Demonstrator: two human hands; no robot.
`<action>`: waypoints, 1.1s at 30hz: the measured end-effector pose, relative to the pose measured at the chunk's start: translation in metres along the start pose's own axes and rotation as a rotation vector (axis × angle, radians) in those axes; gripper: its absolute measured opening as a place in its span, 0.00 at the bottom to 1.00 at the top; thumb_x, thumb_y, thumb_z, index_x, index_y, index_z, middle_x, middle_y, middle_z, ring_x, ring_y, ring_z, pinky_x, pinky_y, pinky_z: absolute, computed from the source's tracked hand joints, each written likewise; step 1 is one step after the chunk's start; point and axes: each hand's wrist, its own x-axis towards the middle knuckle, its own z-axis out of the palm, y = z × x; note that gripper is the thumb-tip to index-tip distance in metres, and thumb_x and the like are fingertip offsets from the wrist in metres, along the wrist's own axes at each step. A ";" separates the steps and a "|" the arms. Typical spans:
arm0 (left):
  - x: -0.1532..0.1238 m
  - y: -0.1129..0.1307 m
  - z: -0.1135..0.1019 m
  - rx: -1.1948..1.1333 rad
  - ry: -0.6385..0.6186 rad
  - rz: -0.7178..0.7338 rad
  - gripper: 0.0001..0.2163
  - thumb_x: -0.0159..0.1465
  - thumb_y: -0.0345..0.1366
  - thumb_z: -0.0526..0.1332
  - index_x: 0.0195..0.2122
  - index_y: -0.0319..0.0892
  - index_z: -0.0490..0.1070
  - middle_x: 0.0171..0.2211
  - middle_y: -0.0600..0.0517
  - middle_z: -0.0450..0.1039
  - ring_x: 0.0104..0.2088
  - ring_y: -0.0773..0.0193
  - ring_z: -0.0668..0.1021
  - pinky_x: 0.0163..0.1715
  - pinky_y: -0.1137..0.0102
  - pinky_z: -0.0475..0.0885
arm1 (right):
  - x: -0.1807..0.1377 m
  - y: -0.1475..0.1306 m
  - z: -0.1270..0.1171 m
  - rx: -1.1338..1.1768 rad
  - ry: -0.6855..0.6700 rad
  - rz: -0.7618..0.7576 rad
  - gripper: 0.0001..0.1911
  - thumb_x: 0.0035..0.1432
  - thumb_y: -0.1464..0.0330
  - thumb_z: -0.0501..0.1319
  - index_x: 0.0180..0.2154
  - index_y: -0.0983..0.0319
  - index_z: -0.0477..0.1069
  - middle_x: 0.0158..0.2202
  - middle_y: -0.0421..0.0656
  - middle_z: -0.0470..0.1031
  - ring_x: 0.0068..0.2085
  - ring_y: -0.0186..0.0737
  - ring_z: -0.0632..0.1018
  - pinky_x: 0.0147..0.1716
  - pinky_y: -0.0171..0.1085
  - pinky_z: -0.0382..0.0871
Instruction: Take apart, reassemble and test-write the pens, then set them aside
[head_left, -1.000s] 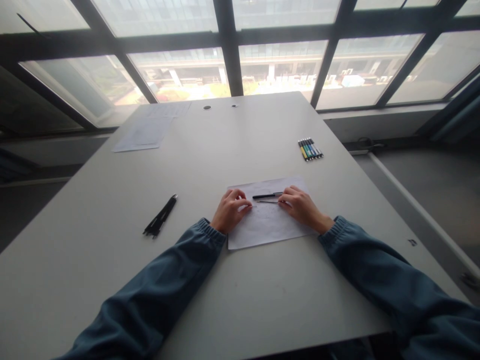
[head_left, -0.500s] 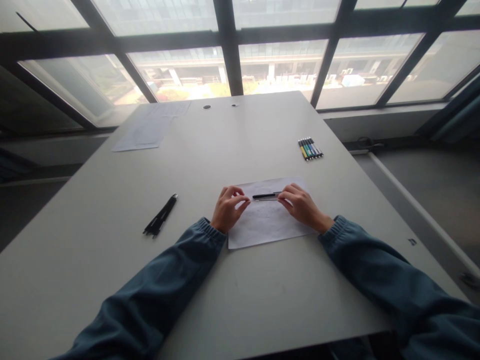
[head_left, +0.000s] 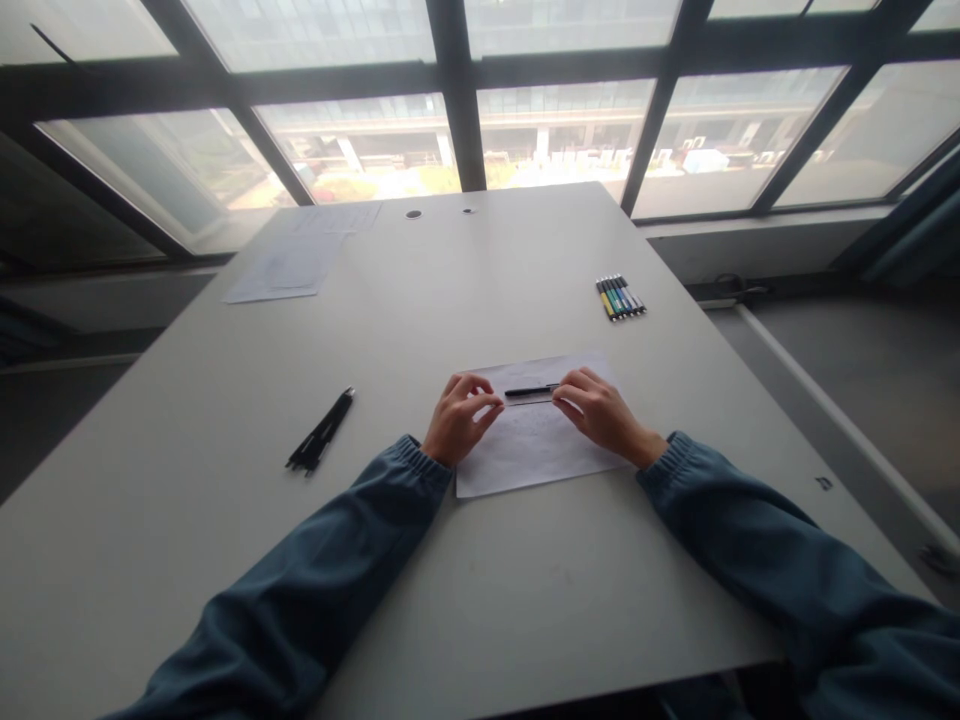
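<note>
The slim rod [head_left: 529, 404], likely a pen refill, ran between my left grip [head_left: 456, 418] and right grip [head_left: 602, 415] over the paper [head_left: 536, 455], with a black pen [head_left: 527, 391] just beyond it. My right grip pinched one end; my left's fingertips met at the other, holding what I couldn't tell. I judged the step as lining up that end; the next move called for steady, fine fingertips.

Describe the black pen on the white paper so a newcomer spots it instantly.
On the white tabletop, find the white paper sheet and the gap between left hand and right hand. There, the black pen lies farther from the viewer, thicker than the thin dark rod beside it.
</note>
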 end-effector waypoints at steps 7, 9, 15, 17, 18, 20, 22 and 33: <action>0.000 0.004 0.000 -0.031 -0.045 0.013 0.05 0.67 0.38 0.64 0.36 0.46 0.80 0.41 0.48 0.75 0.42 0.59 0.72 0.44 0.60 0.75 | -0.001 -0.006 0.004 0.125 -0.029 -0.012 0.09 0.70 0.69 0.56 0.38 0.59 0.75 0.36 0.45 0.78 0.39 0.43 0.75 0.41 0.41 0.70; -0.001 0.004 0.000 -0.041 -0.055 0.020 0.04 0.67 0.37 0.65 0.36 0.47 0.79 0.42 0.48 0.75 0.43 0.58 0.72 0.45 0.60 0.75 | -0.001 -0.007 0.006 0.166 -0.030 -0.022 0.08 0.69 0.69 0.57 0.39 0.59 0.75 0.37 0.46 0.78 0.39 0.43 0.76 0.41 0.41 0.71; 0.001 0.006 -0.001 -0.074 -0.051 0.060 0.02 0.66 0.35 0.65 0.36 0.46 0.78 0.43 0.49 0.76 0.45 0.59 0.72 0.45 0.63 0.75 | 0.000 -0.009 0.009 0.208 -0.038 -0.022 0.07 0.68 0.69 0.58 0.38 0.59 0.75 0.36 0.46 0.78 0.39 0.43 0.76 0.41 0.41 0.72; 0.001 0.007 -0.002 -0.079 -0.052 0.066 0.02 0.66 0.34 0.65 0.36 0.46 0.78 0.43 0.49 0.76 0.45 0.60 0.72 0.45 0.64 0.75 | 0.000 -0.010 0.008 0.207 -0.042 -0.020 0.08 0.69 0.70 0.57 0.38 0.59 0.75 0.36 0.46 0.78 0.39 0.42 0.76 0.42 0.41 0.71; 0.001 0.007 -0.002 -0.079 -0.055 0.065 0.02 0.66 0.34 0.65 0.36 0.46 0.78 0.43 0.49 0.76 0.45 0.59 0.72 0.45 0.64 0.75 | 0.000 -0.010 0.008 0.209 -0.042 -0.019 0.09 0.69 0.69 0.57 0.38 0.59 0.75 0.36 0.46 0.78 0.39 0.42 0.76 0.42 0.41 0.71; 0.001 0.006 -0.001 -0.080 -0.062 0.055 0.02 0.66 0.35 0.65 0.37 0.47 0.78 0.43 0.49 0.76 0.46 0.59 0.73 0.45 0.63 0.75 | 0.000 -0.011 0.007 0.215 -0.040 -0.014 0.09 0.69 0.69 0.57 0.38 0.59 0.75 0.37 0.46 0.78 0.39 0.42 0.76 0.42 0.42 0.71; 0.001 0.006 -0.001 -0.085 -0.071 0.044 0.03 0.66 0.36 0.65 0.38 0.47 0.79 0.43 0.49 0.76 0.45 0.59 0.73 0.45 0.62 0.75 | 0.000 -0.011 0.007 0.222 -0.040 -0.005 0.09 0.69 0.69 0.57 0.37 0.59 0.75 0.36 0.46 0.78 0.39 0.42 0.76 0.42 0.42 0.72; 0.000 -0.001 0.000 0.012 0.066 -0.220 0.09 0.71 0.37 0.58 0.44 0.45 0.77 0.39 0.49 0.76 0.41 0.59 0.75 0.46 0.62 0.72 | 0.000 -0.004 0.009 0.206 0.084 0.121 0.07 0.67 0.70 0.59 0.37 0.59 0.75 0.35 0.45 0.77 0.39 0.43 0.75 0.42 0.41 0.71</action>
